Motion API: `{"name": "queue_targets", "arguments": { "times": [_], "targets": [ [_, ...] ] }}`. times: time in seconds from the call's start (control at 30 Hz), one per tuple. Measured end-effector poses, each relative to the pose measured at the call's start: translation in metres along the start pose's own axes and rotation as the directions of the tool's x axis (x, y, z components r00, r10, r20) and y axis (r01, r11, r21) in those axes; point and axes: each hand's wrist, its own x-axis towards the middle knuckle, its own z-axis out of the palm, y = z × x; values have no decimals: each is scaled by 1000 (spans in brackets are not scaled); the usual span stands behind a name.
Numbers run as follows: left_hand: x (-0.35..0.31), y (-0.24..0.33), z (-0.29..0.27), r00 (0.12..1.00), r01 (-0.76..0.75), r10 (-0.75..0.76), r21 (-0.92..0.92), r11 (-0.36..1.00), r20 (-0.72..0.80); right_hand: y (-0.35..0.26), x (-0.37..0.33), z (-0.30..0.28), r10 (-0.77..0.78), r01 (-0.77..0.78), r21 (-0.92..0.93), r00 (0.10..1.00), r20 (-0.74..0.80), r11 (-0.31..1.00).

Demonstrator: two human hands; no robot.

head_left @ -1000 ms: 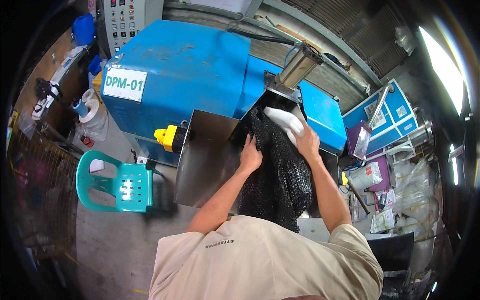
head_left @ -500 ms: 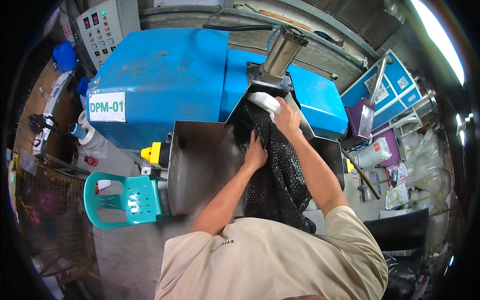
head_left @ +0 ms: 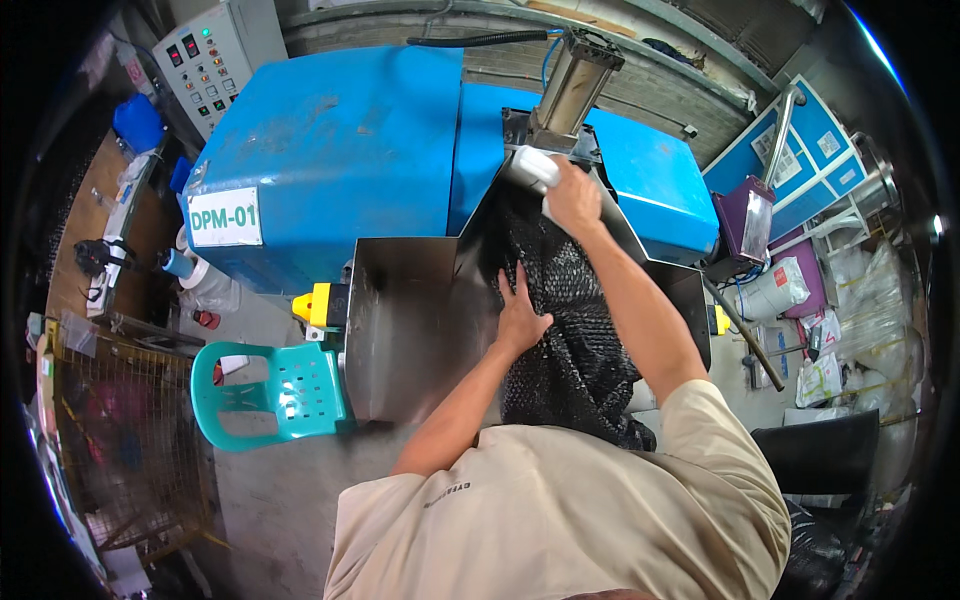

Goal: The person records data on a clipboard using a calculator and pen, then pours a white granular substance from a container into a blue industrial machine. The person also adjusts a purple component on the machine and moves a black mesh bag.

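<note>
A dark sheet of black bubble wrap [head_left: 560, 340] runs from my body up into the metal hopper [head_left: 400, 330] of the blue machine. My left hand [head_left: 522, 318] lies against its left side, fingers stretched and spread. Near the hopper's narrow far end, my right hand [head_left: 575, 200] is closed around a smooth white object [head_left: 535, 168] with rounded edges, held above the wrap. What kind of object it is cannot be made out. The hand covers part of it.
The blue machine [head_left: 330, 150] stands ahead, with a metal cylinder [head_left: 575, 85] above the hopper. A green plastic chair [head_left: 300, 390] is at the left, near a yellow-and-black switch [head_left: 318, 305]. A metal bar [head_left: 745, 335] slants out at the right.
My right hand has moved the white object farther away, toward the cylinder. The fingers of my left hand are spread wider on the wrap. The whole view has shifted slightly.
</note>
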Motion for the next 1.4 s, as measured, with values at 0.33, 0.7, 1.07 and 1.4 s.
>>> {"name": "queue_targets", "arguments": {
  "times": [0.33,0.7,1.07,1.4],
  "targets": [
    [57,-30,36,994,-102,109,189,977,-27,-19,-92,-91,-243,250,-36,960,136,968],
    [118,-94,67,961,-275,268,116,954,73,-5,-134,16,-125,125,-44,992,-3,991],
    [182,-114,78,989,-137,144,146,980,-35,-2,-71,48,-182,188,50,976,-117,981],
    [171,-60,37,997,-49,65,342,938,-33,11,-66,-64,121,-87,190,977,-177,978]
  ]
}}
